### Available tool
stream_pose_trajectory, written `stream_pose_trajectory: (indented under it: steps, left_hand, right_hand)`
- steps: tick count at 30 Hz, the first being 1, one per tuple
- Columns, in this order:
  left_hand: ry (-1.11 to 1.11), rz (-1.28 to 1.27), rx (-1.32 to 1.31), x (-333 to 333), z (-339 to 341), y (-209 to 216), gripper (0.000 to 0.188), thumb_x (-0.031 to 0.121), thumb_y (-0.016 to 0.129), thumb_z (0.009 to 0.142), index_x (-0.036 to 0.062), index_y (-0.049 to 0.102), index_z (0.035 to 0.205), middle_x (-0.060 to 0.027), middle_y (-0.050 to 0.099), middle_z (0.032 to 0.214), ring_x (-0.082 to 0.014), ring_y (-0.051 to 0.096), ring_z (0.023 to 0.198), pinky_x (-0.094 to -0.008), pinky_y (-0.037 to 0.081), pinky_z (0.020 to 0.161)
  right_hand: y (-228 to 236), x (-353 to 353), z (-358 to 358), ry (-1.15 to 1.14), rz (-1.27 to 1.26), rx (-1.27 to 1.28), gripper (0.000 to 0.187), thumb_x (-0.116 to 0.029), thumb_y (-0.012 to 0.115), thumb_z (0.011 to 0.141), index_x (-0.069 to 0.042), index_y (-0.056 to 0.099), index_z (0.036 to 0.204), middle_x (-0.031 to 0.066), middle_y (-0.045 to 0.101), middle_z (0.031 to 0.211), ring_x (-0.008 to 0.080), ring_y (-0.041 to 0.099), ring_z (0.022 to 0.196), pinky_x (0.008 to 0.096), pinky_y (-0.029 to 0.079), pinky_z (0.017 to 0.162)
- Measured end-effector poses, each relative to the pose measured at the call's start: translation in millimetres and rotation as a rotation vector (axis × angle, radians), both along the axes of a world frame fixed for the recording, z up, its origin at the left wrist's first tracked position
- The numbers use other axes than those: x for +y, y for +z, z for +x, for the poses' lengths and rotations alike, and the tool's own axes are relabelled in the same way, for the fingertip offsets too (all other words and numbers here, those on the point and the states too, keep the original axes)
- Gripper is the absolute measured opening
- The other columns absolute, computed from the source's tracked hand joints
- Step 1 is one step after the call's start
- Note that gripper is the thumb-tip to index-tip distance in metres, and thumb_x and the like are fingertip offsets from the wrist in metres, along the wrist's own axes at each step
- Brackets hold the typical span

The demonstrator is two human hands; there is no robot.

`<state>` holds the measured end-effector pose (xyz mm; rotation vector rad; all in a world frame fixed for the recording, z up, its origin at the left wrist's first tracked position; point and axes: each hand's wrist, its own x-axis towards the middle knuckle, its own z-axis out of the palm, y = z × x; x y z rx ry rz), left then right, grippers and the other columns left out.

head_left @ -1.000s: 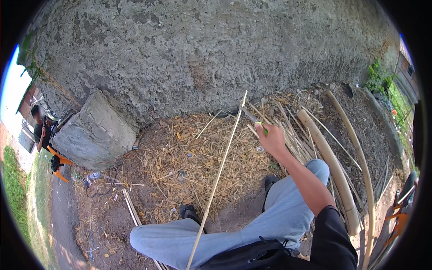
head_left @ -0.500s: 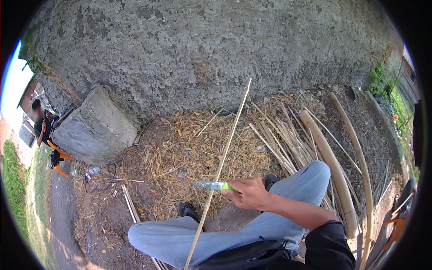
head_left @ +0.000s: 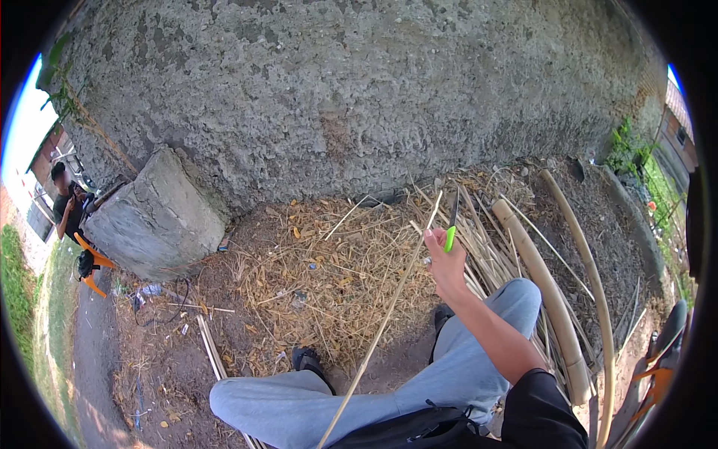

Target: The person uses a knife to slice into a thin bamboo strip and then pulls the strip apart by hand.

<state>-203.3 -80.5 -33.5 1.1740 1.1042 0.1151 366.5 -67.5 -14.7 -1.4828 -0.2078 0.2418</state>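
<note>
My right hand [head_left: 447, 268] is closed around a knife [head_left: 450, 238] with a bright green handle, its dark blade pointing away toward the wall. Against the thumb side of that hand runs a long, thin bamboo strip [head_left: 378, 331]; whether the thumb also grips it, I cannot make out. The strip slants from beyond the hand, across my lap, and out at the lower edge. My left hand is out of the picture.
Split bamboo strips [head_left: 479, 257] lie in a heap at the right, beside a thick bamboo pole [head_left: 540, 299] and a thinner curved pole [head_left: 582, 262]. A rough wall [head_left: 359, 97] rises ahead. At left are a concrete block [head_left: 161, 221] and a person [head_left: 67, 206].
My right hand has moved forward and right along the bamboo strip. The knife has turned from pointing left across the strip to pointing away. The strip's far end has shifted right and nearer.
</note>
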Motion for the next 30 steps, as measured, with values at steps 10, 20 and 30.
stream_pose_trajectory:
  steps: [10,20,30]
  left_hand:
    - [-0.05,-0.036,-0.014,10,23,26,0.024,0.022,0.063,0.097,0.0076,0.061,0.077,0.0072,0.042,0.058,-0.004,0.032,0.046,-0.0236,0.023,0.043]
    - [-0.263,0.087,0.08,31,-3,30,0.038,0.024,0.052,0.101,0.0046,0.063,0.07,-0.0008,0.056,0.059,-0.0093,0.05,0.053,-0.0271,0.038,0.049]
    - [-0.172,0.723,0.561,51,70,93,0.043,0.023,0.07,0.089,0.0006,0.063,0.125,-0.0218,0.069,0.092,-0.0324,0.069,0.088,-0.0402,0.053,0.077]
  right_hand:
    - [-17,-2,-54,0.262,0.12,0.399,0.066,-0.026,0.081,0.085,0.014,0.054,0.129,0.0168,0.065,0.111,0.0151,0.062,0.085,0.029,0.054,0.069]
    - [44,14,-94,0.434,0.269,0.397,0.024,-0.02,0.066,0.097,0.0,0.062,0.107,0.0098,0.066,0.086,0.0192,0.068,0.09,0.0368,0.059,0.065]
    - [63,-2,-81,0.257,0.474,0.456,0.02,-0.019,0.064,0.098,0.0,0.061,0.103,0.0151,0.067,0.091,0.0215,0.068,0.082,0.0414,0.063,0.07]
